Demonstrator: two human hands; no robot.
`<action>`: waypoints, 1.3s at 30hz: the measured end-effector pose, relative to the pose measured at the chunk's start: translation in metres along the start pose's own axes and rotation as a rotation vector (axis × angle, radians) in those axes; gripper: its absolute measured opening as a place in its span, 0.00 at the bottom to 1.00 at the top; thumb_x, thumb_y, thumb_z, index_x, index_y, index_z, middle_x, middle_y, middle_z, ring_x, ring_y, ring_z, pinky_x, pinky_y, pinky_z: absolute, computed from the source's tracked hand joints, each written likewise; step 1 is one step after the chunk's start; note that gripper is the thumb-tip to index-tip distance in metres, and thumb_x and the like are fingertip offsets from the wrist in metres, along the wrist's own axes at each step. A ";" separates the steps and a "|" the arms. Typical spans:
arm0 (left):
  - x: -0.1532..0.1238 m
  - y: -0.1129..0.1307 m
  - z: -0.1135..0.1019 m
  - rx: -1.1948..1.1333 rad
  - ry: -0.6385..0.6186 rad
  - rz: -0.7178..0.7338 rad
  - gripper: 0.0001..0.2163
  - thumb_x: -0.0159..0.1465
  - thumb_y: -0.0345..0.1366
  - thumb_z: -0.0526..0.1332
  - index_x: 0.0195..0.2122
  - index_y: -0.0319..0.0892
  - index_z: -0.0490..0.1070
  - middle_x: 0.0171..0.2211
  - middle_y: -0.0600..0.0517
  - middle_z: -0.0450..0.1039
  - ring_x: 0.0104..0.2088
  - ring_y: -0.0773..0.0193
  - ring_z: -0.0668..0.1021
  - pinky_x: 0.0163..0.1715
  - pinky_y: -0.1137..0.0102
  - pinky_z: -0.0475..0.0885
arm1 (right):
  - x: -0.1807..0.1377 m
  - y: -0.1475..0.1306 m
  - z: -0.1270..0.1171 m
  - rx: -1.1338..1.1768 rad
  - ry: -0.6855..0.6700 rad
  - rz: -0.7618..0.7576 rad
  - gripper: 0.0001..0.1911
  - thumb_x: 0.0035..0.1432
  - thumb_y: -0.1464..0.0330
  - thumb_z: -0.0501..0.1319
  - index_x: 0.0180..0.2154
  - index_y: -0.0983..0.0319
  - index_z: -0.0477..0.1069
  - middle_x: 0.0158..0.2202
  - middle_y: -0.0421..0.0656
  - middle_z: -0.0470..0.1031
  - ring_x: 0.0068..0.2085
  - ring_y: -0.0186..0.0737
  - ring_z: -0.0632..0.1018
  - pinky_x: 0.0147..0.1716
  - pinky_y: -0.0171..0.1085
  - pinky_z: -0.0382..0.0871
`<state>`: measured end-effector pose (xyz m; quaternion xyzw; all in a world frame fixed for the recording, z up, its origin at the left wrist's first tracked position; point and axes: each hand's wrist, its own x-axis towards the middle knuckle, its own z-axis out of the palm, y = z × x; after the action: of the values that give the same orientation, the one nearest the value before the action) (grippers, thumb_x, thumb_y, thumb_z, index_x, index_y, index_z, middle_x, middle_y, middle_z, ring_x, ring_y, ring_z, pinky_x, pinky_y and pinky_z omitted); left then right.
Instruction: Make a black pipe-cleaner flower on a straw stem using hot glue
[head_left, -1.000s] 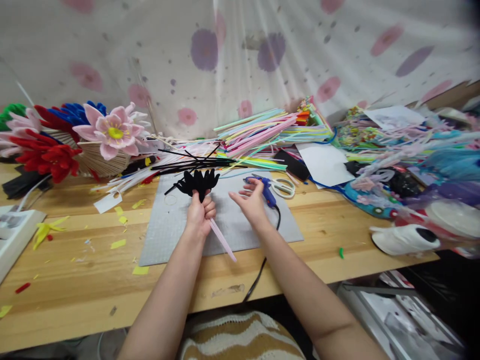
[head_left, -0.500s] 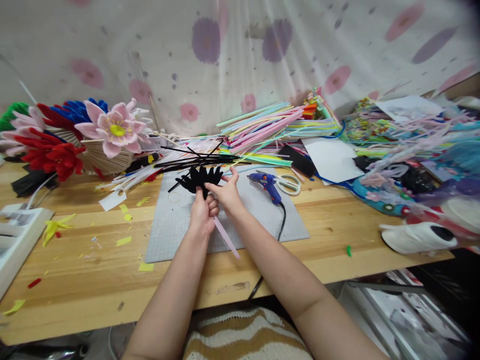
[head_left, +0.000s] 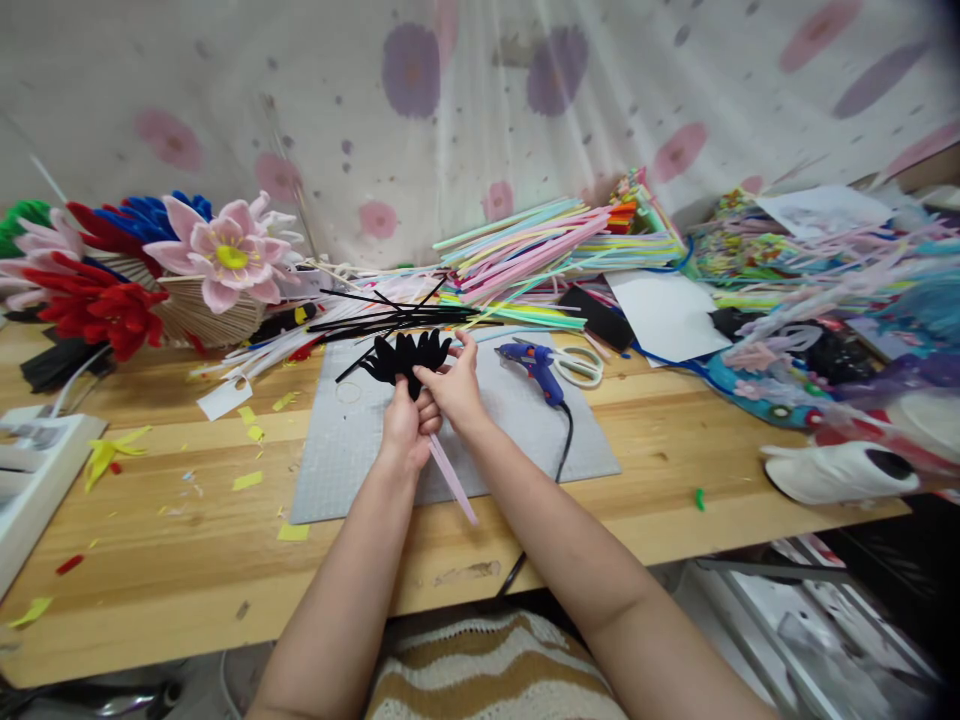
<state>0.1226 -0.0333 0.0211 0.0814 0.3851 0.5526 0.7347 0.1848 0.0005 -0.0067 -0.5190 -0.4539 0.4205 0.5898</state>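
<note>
Above the grey cutting mat, I hold up a black fuzzy flower with many pointed petals fanned out. My left hand is closed around its base, thumb pressed up against the black petals. Out of the bottom of that fist runs a pale pink stem, slanting down to the right. My right hand pinches the flower's right side between thumb and fingers; its fingertips are partly hidden behind the petals.
A blue glue gun and white-handled scissors lie on the mat's right. Black pipe cleaners and coloured bundles lie behind. Finished fuzzy flowers stand at left, a white spool-like object at right. Yellow scraps litter the table.
The black flower has shifted very slightly to the right and its petals look turned a little. Both hands keep their grip in nearly the same place.
</note>
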 end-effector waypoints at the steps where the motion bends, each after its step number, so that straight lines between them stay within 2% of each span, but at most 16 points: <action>1: -0.001 0.000 0.000 0.003 0.010 -0.001 0.17 0.65 0.44 0.44 0.24 0.38 0.59 0.10 0.64 0.41 0.07 0.79 0.47 0.06 0.83 0.42 | -0.001 -0.004 0.000 -0.013 0.021 0.025 0.41 0.37 0.69 0.63 0.53 0.57 0.46 0.50 0.49 0.54 0.36 0.34 0.70 0.40 0.41 0.68; 5: -0.004 0.001 0.001 0.011 0.038 -0.016 0.17 0.65 0.44 0.44 0.24 0.39 0.58 0.11 0.64 0.42 0.07 0.79 0.47 0.07 0.83 0.42 | -0.004 -0.012 0.000 -0.043 0.044 0.058 0.40 0.36 0.70 0.63 0.52 0.57 0.48 0.49 0.48 0.55 0.35 0.33 0.70 0.39 0.40 0.68; 12: -0.006 0.002 0.000 0.012 -0.010 -0.025 0.17 0.63 0.40 0.45 0.18 0.41 0.50 0.10 0.62 0.43 0.07 0.79 0.49 0.06 0.83 0.43 | -0.004 -0.011 -0.001 -0.091 0.044 0.046 0.39 0.37 0.70 0.63 0.52 0.58 0.49 0.49 0.48 0.56 0.34 0.33 0.70 0.39 0.41 0.68; 20: -0.002 -0.004 -0.005 0.227 0.018 0.147 0.12 0.57 0.40 0.53 0.20 0.42 0.53 0.10 0.64 0.44 0.08 0.78 0.49 0.07 0.82 0.42 | -0.008 -0.014 -0.003 -0.098 0.016 0.019 0.38 0.37 0.69 0.63 0.52 0.56 0.50 0.50 0.47 0.54 0.35 0.32 0.70 0.40 0.41 0.68; 25: -0.003 -0.004 -0.006 0.276 0.024 0.172 0.13 0.57 0.41 0.53 0.20 0.42 0.53 0.10 0.64 0.44 0.08 0.78 0.49 0.08 0.81 0.41 | -0.009 -0.016 -0.003 -0.109 0.007 0.007 0.39 0.36 0.69 0.63 0.52 0.58 0.50 0.49 0.48 0.54 0.38 0.35 0.69 0.41 0.41 0.68; 33: -0.002 -0.004 -0.007 0.273 0.024 0.192 0.14 0.58 0.42 0.51 0.19 0.43 0.50 0.10 0.63 0.44 0.08 0.78 0.48 0.08 0.81 0.41 | -0.010 -0.019 -0.001 -0.095 0.000 0.006 0.39 0.37 0.70 0.63 0.52 0.56 0.50 0.50 0.47 0.54 0.35 0.32 0.69 0.41 0.40 0.68; 39: -0.004 -0.003 -0.006 0.273 0.037 0.195 0.14 0.58 0.41 0.52 0.19 0.42 0.51 0.09 0.63 0.44 0.07 0.78 0.49 0.08 0.81 0.41 | -0.010 -0.019 -0.002 -0.105 0.007 -0.007 0.39 0.36 0.70 0.63 0.51 0.57 0.51 0.50 0.48 0.54 0.38 0.34 0.69 0.41 0.40 0.68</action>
<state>0.1206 -0.0395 0.0175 0.2070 0.4603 0.5653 0.6525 0.1848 -0.0114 0.0116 -0.5490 -0.4750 0.3922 0.5648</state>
